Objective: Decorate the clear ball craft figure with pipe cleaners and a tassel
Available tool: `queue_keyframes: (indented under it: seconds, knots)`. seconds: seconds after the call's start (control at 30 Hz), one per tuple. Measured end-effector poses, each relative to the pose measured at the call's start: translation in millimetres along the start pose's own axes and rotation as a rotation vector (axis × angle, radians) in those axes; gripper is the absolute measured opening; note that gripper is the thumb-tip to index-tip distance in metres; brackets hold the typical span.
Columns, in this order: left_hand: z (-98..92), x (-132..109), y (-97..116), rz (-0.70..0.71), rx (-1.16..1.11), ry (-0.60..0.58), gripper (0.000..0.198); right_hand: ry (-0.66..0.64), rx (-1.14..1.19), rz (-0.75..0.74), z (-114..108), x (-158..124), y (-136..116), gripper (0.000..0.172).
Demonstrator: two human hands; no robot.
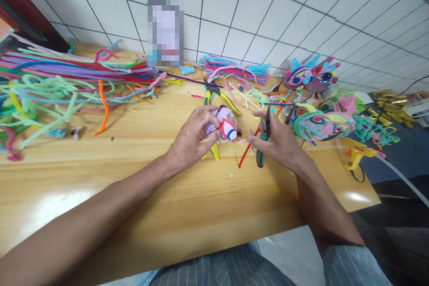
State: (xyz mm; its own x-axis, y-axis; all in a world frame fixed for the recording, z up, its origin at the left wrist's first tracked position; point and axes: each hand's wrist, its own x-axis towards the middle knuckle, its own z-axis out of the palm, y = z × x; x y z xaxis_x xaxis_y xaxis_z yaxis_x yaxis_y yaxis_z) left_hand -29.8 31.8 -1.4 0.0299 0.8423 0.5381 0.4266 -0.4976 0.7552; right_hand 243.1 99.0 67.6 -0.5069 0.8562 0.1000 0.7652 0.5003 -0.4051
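Observation:
My left hand point(196, 134) is closed round the left side of a small round craft figure point(225, 120), wound from lilac, pink, white and blue pipe cleaners over a clear body. Yellow pieces stick out beneath it. In my right hand point(279, 140) are green-and-black pliers point(263, 143), held upright with the jaws up. A short red pipe cleaner point(248, 149) slants down beside the thumb and fingers; whether they pinch it I cannot tell. Just behind the figure lies another pair of pliers with yellow-and-green handles point(228, 100).
Bundled pipe cleaners point(83, 69) and a green tangle point(43, 98) cover the left. A smaller bundle point(234, 69) and a blurred upright panel point(166, 33) stand by the tiled wall. Finished-looking fish figures point(323, 123) sit at right, near a yellow glue gun point(357, 153) at the table edge.

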Motion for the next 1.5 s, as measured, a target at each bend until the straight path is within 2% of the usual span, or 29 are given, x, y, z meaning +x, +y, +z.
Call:
queue_keyframes:
  seconds: [0.2, 0.33, 0.43, 0.5, 0.6, 0.7, 0.77, 0.83, 0.9, 0.97, 1.03, 1.07, 1.1, 1.13, 1.23, 1.27, 1.3, 1.4, 1.5]
  knots:
    - [1.3, 0.1, -1.9, 0.012, -0.004, 0.009, 0.009, 0.110, -0.153, 0.085, 33.1, -0.3, 64.7, 0.054]
    - [0.6, 0.4, -3.0, 0.033, -0.013, 0.008, 0.009, 0.114, -0.197, 0.073, 47.8, 1.4, 89.3, 0.052]
    - [-0.2, 0.2, -3.0, 0.024, -0.007, 0.000, 0.008, 0.171, -0.276, 0.066, 47.1, -3.0, 88.6, 0.057]
    - [-0.5, 0.1, -2.7, 0.018, -0.002, -0.003, 0.007, 0.185, -0.347, 0.109, 42.0, -11.1, 79.8, 0.047]
    - [-0.9, 0.1, -2.0, 0.022, 0.004, 0.001, 0.006, 0.064, -0.421, 0.268, 35.2, -23.9, 59.6, 0.028]
    - [-0.9, 0.2, -1.5, 0.020, 0.005, 0.003, 0.005, -0.105, -0.440, 0.397, 33.1, -27.8, 44.8, 0.030]
    - [-0.3, -0.1, -1.7, 0.010, 0.007, 0.004, 0.005, -0.120, -0.413, 0.457, 30.5, -25.5, 44.0, 0.027]
    - [0.4, -0.6, -2.3, 0.007, 0.009, 0.011, 0.006, -0.055, -0.326, 0.522, 24.0, -23.5, 49.4, 0.022]
    - [1.1, -0.9, -3.1, 0.014, 0.005, 0.021, 0.006, 0.079, -0.169, 0.534, 15.1, -24.9, 55.7, 0.019]
    - [1.4, -1.0, -3.6, 0.025, -0.001, 0.027, 0.006, 0.300, 0.005, 0.469, 7.2, -30.2, 57.5, 0.019]
    - [1.5, -0.8, -3.6, 0.035, -0.002, 0.025, 0.006, 0.564, 0.192, 0.337, 2.8, -37.1, 51.8, 0.023]
    - [1.6, -0.6, -3.5, 0.040, 0.000, 0.022, 0.007, 0.637, 0.311, 0.262, 2.2, -39.9, 46.4, 0.027]
    - [1.7, -0.5, -3.3, 0.044, 0.003, 0.018, 0.007, 0.633, 0.453, 0.193, 2.6, -41.9, 39.5, 0.033]
    - [1.8, -0.3, -3.1, 0.046, 0.005, 0.017, 0.008, 0.549, 0.612, 0.140, 3.8, -42.8, 31.8, 0.039]
    - [2.3, -0.2, -2.9, 0.056, -0.001, 0.027, 0.010, 0.067, 1.000, 0.117, 11.0, -38.3, 7.8, 0.053]
    - [2.4, -0.2, -2.9, 0.058, -0.001, 0.030, 0.010, -0.033, 1.073, 0.133, 13.9, -35.0, 1.0, 0.053]
    - [2.4, -0.3, -2.9, 0.061, 0.002, 0.032, 0.011, -0.080, 1.120, 0.146, 16.7, -31.4, -4.6, 0.053]
    - [1.7, -0.3, -2.8, 0.058, 0.017, 0.019, 0.010, -0.014, 1.127, 0.145, 22.1, -21.2, -12.8, 0.057]
    - [0.9, -0.2, -2.2, 0.046, 0.014, 0.004, 0.008, 0.066, 1.046, 0.115, 20.9, -14.7, -10.3, 0.061]
